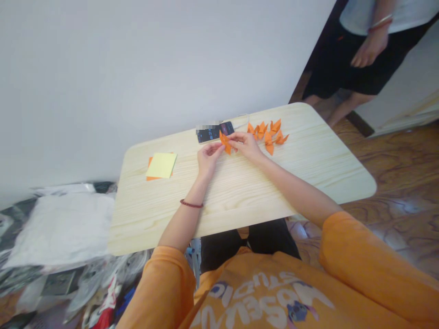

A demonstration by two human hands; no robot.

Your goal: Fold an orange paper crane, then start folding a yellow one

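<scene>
Hands: left hand [207, 160], right hand [246, 146] together, both pinching folded orange paper [225, 142].
Table [308, 169]: phone [215, 132] just behind hands; orange paper folds [269, 135] to right.

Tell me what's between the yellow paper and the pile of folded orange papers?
The head view shows the left hand and right hand holding a folded orange paper there, with a black phone just behind them. They lie between the yellow paper and the orange pile.

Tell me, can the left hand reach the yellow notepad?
Probably yes. The left hand sits close to the yellow notepad, with only bare wood of the table between them. It is pinching the folded orange paper with the right hand, so it would need to let go first.
</scene>
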